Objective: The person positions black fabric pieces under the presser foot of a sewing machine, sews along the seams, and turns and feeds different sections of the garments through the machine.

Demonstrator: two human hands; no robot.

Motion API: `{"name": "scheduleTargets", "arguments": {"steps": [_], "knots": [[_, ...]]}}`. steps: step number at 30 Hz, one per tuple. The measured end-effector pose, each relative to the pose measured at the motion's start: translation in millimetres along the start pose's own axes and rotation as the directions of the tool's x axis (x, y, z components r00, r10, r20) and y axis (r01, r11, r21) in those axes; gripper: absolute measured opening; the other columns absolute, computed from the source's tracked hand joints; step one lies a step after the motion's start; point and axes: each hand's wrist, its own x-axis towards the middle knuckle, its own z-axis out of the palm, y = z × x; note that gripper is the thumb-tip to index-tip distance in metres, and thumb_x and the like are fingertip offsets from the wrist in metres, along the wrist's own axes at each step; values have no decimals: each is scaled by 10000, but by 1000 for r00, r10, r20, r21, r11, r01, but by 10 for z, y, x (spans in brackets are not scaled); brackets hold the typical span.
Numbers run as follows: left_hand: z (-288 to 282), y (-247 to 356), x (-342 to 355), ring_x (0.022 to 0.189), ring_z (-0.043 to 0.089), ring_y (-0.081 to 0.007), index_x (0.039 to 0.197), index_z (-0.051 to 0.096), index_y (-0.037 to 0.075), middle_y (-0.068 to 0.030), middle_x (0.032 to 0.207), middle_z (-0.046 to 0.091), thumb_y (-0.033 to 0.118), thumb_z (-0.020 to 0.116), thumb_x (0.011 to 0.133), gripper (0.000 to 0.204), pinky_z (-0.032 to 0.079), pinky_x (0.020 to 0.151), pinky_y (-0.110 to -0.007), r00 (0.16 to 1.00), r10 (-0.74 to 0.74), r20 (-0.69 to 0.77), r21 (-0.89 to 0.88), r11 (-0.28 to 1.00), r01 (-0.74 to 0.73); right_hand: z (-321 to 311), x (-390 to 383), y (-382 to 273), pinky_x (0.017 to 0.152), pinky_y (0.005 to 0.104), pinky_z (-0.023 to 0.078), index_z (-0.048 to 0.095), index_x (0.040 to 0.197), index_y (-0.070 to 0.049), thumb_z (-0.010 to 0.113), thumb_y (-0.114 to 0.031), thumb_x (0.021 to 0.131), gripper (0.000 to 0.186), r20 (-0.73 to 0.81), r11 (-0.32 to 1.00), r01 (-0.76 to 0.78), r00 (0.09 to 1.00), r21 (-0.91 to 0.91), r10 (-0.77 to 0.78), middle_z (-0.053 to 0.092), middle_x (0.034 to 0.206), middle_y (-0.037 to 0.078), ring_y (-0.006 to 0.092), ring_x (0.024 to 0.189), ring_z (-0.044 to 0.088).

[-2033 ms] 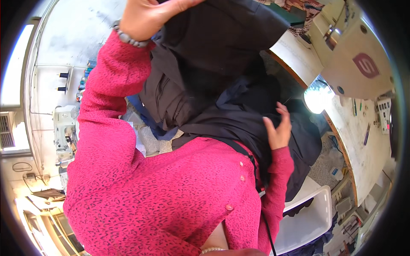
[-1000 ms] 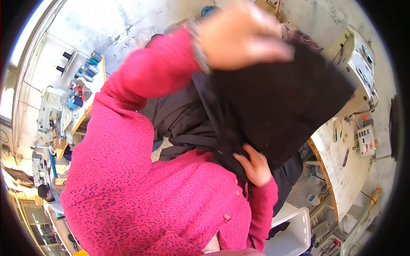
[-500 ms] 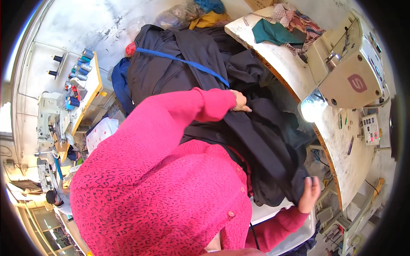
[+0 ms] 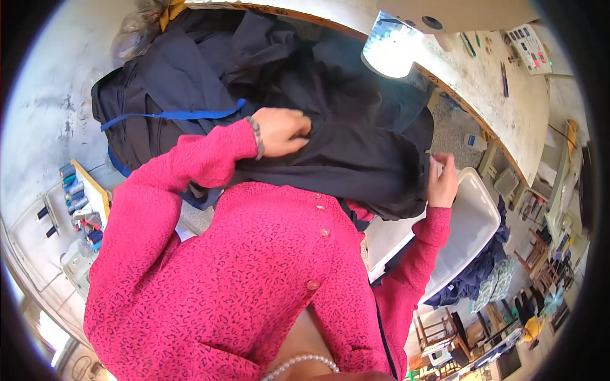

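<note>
A large heap of black fabric (image 4: 356, 152) lies across in front of me, spread between my two hands. My left hand (image 4: 279, 131), with a beaded bracelet at its wrist, is closed on the fabric near the middle, fingers bent down into it. At the right end, my right hand (image 4: 442, 181) pinches the fabric's edge between thumb and fingers. A narrow blue strip (image 4: 178, 115) runs over the black cloth to the left of my left hand. The part of the cloth close against my body is folded and partly hidden.
A worktable (image 4: 483, 101) curves along the far right, bearing a bright lamp (image 4: 389, 47), small tools and a button panel (image 4: 530, 49). A white plastic bin (image 4: 470, 222) stands beside my right forearm. Thread spools (image 4: 76, 193) sit at left; dark clothes (image 4: 470, 279) lie beyond the bin.
The view has swung to the right. The fabric now lies more spread out sideways, and my right hand has come up from low beside the bin, still at the cloth's edge.
</note>
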Motion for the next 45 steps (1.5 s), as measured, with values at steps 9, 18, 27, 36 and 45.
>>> {"name": "scheduleTargets", "arguments": {"steps": [9, 18, 27, 36, 45], "knots": [[335, 21, 756, 834, 604, -315, 866, 543, 64, -98, 871, 601, 388, 624, 838, 335, 481, 712, -403, 968, 26, -251, 47, 999, -15, 480, 415, -864, 738, 408, 464, 561, 875, -44, 640, -178, 843, 159, 240, 962, 186, 961, -200, -136, 634, 857, 115, 299, 833, 606], [386, -57, 729, 791, 602, -338, 860, 512, 57, -120, 810, 597, 231, 581, 850, 187, 466, 654, -430, 985, 158, -75, -49, 986, -162, 433, -28, -954, 624, 435, 459, 559, 851, -18, 621, -233, 868, 224, 365, 995, -101, 926, -9, 97, 622, 745, 162, 367, 727, 612], [110, 149, 560, 662, 603, -346, 818, 541, 94, -125, 704, 603, 246, 579, 811, 158, 455, 570, -436, 954, 280, -105, -302, 905, -299, 680, 103, -574, 672, 341, 471, 579, 871, -35, 627, -227, 877, 198, 534, 919, -298, 837, 257, 122, 619, 744, 130, 242, 707, 614], [13, 249, 474, 624, 604, -329, 748, 530, 64, -109, 616, 581, 202, 593, 769, 153, 446, 564, -424, 937, 347, -40, -464, 824, -325, 270, 332, -677, 736, 260, 411, 505, 774, -9, 599, -8, 834, 112, 505, 861, -219, 861, 460, -51, 553, 789, 40, 131, 771, 513], [55, 347, 466, 630, 606, -335, 760, 527, 46, -113, 623, 592, 199, 587, 764, 163, 449, 573, -439, 934, 354, -52, -461, 821, -337, 76, 473, -250, 846, 261, 391, 520, 758, -13, 609, 13, 804, 104, 565, 818, -339, 825, 466, 20, 584, 918, 60, 146, 906, 526]]}}
